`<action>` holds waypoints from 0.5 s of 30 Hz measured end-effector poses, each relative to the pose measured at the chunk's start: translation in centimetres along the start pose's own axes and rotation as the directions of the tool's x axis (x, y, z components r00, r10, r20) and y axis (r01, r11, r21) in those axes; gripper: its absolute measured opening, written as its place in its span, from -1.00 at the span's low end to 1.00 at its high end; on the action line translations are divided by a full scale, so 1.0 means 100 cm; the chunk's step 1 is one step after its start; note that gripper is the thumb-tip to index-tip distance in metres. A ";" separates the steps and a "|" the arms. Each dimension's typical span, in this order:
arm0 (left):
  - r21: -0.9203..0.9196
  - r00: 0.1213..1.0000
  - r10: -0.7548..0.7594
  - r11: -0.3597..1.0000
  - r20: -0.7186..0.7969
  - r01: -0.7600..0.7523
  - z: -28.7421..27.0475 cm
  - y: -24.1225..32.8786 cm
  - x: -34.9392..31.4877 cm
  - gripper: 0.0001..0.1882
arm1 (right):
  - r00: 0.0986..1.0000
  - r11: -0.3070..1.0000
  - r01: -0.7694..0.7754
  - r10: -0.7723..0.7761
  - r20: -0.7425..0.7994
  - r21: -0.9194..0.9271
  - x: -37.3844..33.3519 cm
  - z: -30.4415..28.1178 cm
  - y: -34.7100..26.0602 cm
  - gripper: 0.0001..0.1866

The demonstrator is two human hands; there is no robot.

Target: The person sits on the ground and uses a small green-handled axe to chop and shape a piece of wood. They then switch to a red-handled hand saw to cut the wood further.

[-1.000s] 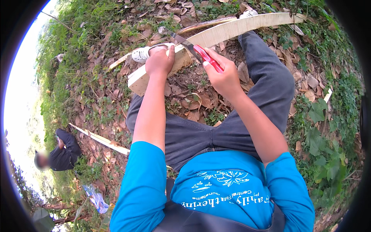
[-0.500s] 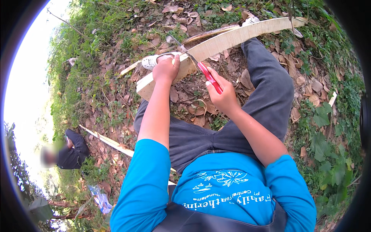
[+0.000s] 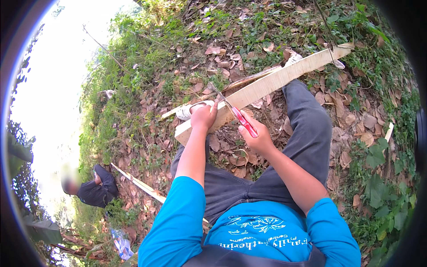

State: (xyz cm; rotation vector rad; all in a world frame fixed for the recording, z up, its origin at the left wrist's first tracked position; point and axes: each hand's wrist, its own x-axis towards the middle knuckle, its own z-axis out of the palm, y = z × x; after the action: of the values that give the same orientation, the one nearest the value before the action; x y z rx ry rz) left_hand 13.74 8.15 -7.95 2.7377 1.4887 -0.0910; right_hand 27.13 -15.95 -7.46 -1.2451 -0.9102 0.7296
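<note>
A long pale wooden beam (image 3: 280, 80) slants across in front of me, from beside my left foot up to the far right. My left hand (image 3: 203, 117) is closed on the beam near its near left end. In my right hand (image 3: 259, 136) is a hand saw with a red handle (image 3: 245, 123), gripped with the fingers wrapped round it. The thin metal blade (image 3: 221, 95) lies across the beam just to the right of my left hand. Its teeth are too small to make out.
My light shoe (image 3: 184, 113) is beside the beam's left end, the other shoe (image 3: 292, 58) behind its far part. A thinner wood strip (image 3: 253, 79) lies behind. Long pale strips (image 3: 140, 183) lie at left, near another seated person (image 3: 100, 189). Leaves and weeds cover the ground.
My view has shifted, so the whole scene sits lower and farther right. The saw stays across the beam, and both hands keep their holds.
</note>
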 end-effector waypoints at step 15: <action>-0.121 0.985 -0.058 0.990 0.161 0.078 0.009 -0.021 -0.005 -0.19 | 0.999 0.999 -0.039 0.039 0.020 -0.018 -0.021 0.019 0.039 -0.45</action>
State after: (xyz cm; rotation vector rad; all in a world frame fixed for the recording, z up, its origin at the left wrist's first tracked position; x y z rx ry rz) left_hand 11.69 8.88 -8.79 2.5175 1.4915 -0.2013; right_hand 24.56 -16.17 -11.50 -1.2758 -0.9122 0.7677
